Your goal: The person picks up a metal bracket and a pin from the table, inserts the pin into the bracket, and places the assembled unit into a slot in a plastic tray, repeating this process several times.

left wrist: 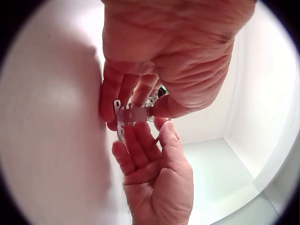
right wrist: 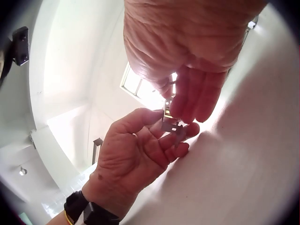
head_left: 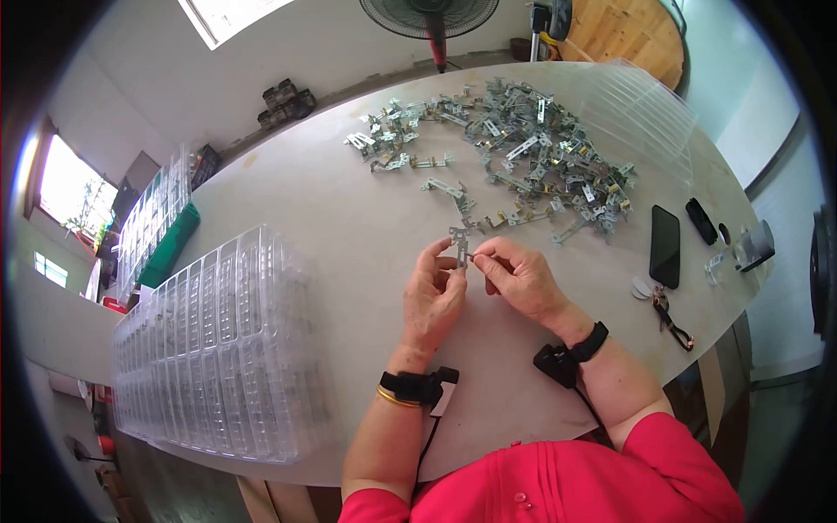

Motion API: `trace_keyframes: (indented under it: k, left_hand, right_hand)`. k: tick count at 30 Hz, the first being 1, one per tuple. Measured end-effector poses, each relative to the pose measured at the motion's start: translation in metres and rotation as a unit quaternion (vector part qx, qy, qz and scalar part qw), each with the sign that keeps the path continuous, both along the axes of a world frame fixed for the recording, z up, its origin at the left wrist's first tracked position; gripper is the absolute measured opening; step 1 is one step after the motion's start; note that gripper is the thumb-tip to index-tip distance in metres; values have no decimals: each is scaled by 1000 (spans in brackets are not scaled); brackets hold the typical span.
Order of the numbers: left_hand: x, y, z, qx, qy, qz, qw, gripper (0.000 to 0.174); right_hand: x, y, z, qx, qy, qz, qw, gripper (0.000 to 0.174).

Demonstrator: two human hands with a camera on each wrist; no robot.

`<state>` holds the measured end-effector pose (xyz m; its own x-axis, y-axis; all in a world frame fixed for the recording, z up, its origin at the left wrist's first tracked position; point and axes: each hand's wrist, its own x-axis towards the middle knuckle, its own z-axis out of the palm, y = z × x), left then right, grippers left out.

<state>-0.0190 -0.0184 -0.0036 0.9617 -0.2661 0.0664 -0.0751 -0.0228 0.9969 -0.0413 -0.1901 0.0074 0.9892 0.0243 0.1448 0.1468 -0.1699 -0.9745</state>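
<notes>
Now seemingly steadying slotted silver-metal bracket [head_left: 462,247] in curled left hand [head_left: 432,301], pinching slim dark rod [head_left: 472,255] at its three o'clock in right hand [head_left: 526,281].

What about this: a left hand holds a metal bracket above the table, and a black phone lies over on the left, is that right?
Not quite: the phone lies on the right, not the left, as the head view shows. The left hand does hold a metal bracket above the table.
</notes>
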Motion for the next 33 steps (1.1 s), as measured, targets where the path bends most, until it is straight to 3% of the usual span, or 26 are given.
trace_keyframes:
  k: [5, 7, 11, 14, 16, 22, 33]
  left_hand:
    - [-2, -2, 1, 53, -85, 43, 994, 48]
    - [-3, -2, 6, 87, -101, 45, 990, 48]
    - [-4, -6, 5, 139, -159, 65, 975, 50]
    - [-3, -5, 1, 142, -169, 68, 973, 51]
    - [-2, -5, 1, 138, -175, 66, 973, 52]
    - [-2, -5, 3, 137, -177, 46, 974, 50]
    - [-2, -4, 4, 120, -156, 17, 980, 50]
  right_hand:
    - [-1, 1, 6, -44, 32, -9, 998, 9]
    - [-1, 0, 4, -118, -24, -31, 992, 10]
    - [-2, 2, 0, -119, -63, -36, 990, 12]
    - [-1, 3, 2, -100, -17, -25, 995, 17]
    - [-3, 1, 9, -25, 89, 3, 996, 29]
    - [4, -4, -2, 161, 120, 87, 976, 56]
    - [8, -16, -2, 204, 166, 128, 956, 68]
